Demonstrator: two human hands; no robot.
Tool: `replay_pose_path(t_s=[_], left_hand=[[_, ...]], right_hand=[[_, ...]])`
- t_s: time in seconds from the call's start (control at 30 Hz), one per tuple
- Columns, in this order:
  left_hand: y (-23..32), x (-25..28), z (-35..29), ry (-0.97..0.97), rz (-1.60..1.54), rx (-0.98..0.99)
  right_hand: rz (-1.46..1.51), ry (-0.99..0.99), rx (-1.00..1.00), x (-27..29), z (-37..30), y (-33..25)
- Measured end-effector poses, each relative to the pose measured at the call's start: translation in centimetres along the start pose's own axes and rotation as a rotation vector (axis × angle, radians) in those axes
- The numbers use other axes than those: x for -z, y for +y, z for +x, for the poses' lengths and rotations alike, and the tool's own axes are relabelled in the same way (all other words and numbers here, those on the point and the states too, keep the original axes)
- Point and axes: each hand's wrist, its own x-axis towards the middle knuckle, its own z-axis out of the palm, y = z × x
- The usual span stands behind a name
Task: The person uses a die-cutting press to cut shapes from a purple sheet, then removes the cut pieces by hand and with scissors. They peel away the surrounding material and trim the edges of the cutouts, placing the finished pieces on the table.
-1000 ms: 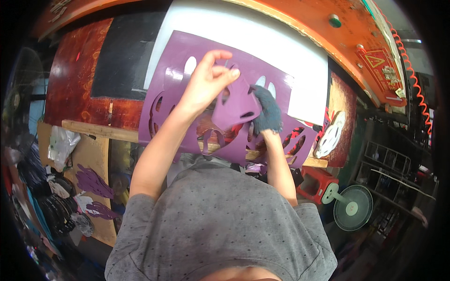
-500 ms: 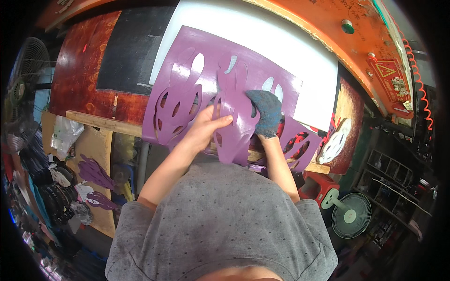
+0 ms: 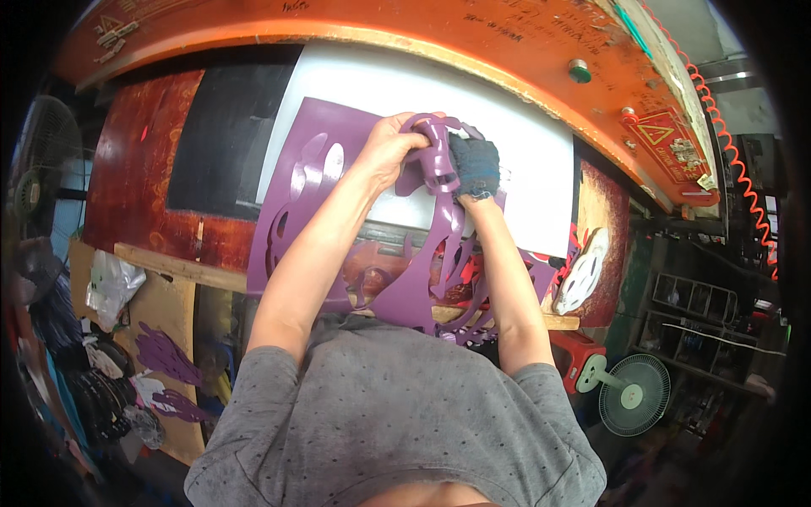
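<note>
Above white sheet [image 3: 380, 80], left hand [image 3: 390, 152] grips purple piece [image 3: 438, 159], right hand [image 3: 478, 167] touching, hold unclear

A purple piece [image 3: 438, 154] curls beside a glossy, slotted purple sheet [image 3: 302, 213].

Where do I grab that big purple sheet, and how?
I'd pinch the purple sheet by its far left corner, coming from the left: that corner looks flat and uncut, while lower down it's cut through. The left hand and gloved right hand crowd the middle.
</note>
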Motion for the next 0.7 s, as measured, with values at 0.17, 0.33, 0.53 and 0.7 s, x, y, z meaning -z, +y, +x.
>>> replay_pose_path(t_s=[0.17,0.33,0.53,0.7], left_hand=[[3.3,-2.7,5.8,0.184,-0.054,0.025],[5.5,-1.8,5.7,0.124,-0.011,-0.202],[0.8,4.2,-2.5,0.182,0.119,0.016],[0.2,5.2,-4.4,0.164,0.116,0.067]], right_hand=[[-0.165,-0.004,-0.078,0.5,4.0,1.3],[0.285,0.113,-0.275,1.1,7.1,3.5],[0.691,0.456,-0.506,2.5,-0.5,-0.4],[0.244,0.312,0.172,4.1,-3.6,-7.7]])
